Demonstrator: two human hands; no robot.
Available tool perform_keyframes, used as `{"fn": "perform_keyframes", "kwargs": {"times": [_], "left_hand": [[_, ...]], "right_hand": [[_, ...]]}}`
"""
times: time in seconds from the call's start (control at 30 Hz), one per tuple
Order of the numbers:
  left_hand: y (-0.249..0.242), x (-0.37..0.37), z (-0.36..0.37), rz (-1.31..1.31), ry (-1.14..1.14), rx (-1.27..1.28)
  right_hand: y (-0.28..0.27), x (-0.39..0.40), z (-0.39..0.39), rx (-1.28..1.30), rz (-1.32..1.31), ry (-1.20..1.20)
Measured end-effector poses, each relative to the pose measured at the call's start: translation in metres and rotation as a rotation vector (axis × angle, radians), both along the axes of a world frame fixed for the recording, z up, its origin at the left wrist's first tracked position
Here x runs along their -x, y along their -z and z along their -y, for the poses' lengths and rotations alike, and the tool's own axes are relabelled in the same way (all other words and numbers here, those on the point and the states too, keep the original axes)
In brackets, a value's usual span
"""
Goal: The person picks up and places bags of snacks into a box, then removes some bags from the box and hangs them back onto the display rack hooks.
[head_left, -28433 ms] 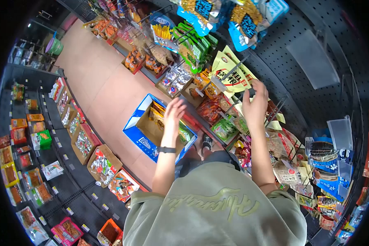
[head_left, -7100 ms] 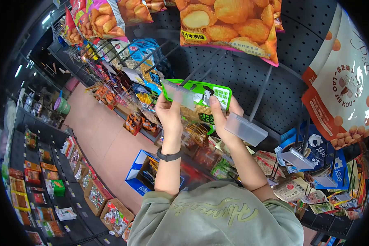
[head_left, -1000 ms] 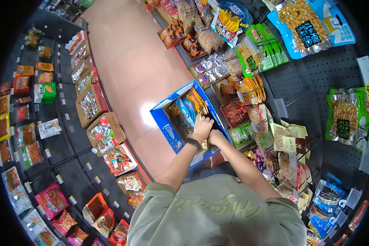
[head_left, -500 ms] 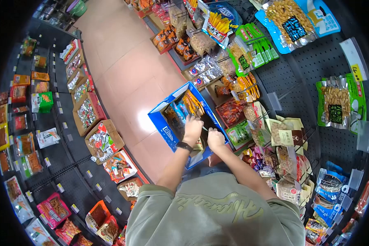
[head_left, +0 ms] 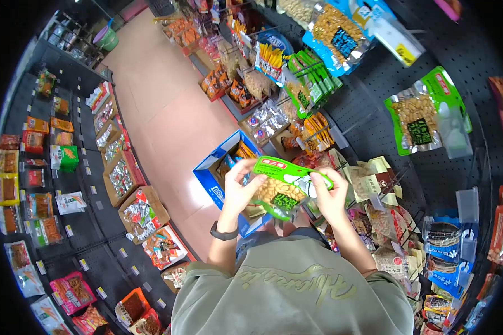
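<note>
A green packet of nuts [head_left: 282, 188] with a clear front is held up between both hands. My left hand [head_left: 240, 187] pinches its left edge, and my right hand [head_left: 331, 192] grips the top right corner. Behind and below the packet stands an open blue box [head_left: 209, 187] with orange and blue packets inside, partly hidden by my left hand and the packet. A dark band [head_left: 224, 231] is round my left wrist.
On the right, a dark pegboard shelf [head_left: 374, 117] carries hanging snack packets, among them a green nut packet [head_left: 419, 118]. Open cartons [head_left: 145, 215] of small snacks line the left shelf. A tiled floor [head_left: 162, 111] runs between them.
Both hands have risen out of the blue box and now hold the green nut packet. The view has shifted, so the shelf goods on the right appear further left.
</note>
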State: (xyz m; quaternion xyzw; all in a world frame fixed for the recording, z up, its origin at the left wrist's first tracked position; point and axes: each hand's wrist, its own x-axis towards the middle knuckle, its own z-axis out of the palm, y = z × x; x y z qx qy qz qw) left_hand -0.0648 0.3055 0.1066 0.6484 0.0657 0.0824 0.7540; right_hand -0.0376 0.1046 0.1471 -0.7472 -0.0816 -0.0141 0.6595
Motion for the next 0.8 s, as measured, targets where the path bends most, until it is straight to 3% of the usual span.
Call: {"fn": "perform_keyframes", "kwargs": {"times": [0.17, 0.2, 0.27, 0.33, 0.43, 0.63, 0.8], "left_hand": [[-0.033, -0.005, 0.047, 0.043, 0.020, 0.053], [-0.033, -0.012, 0.059, 0.045, -0.005, 0.027], [-0.046, -0.027, 0.088, 0.092, -0.042, 0.114], [-0.051, -0.040, 0.111, 0.086, 0.040, 0.138], [-0.067, -0.064, 0.144, 0.169, 0.135, 0.026], [-0.115, -0.083, 0.188, 0.294, 0.200, 0.103], [-0.140, -0.097, 0.206, 0.377, 0.073, 0.074]], "right_hand": [[-0.034, 0.001, 0.024, -0.274, -0.040, 0.169], [-0.030, 0.002, 0.036, -0.332, -0.081, 0.107], [-0.034, 0.002, 0.041, -0.319, 0.054, 0.176], [-0.033, 0.003, 0.057, -0.350, -0.033, 0.174], [-0.052, -0.009, 0.089, -0.223, 0.052, 0.310], [-0.100, -0.026, 0.121, -0.106, 0.319, 0.487], [-0.128, -0.031, 0.122, -0.146, 0.353, 0.499]]}}
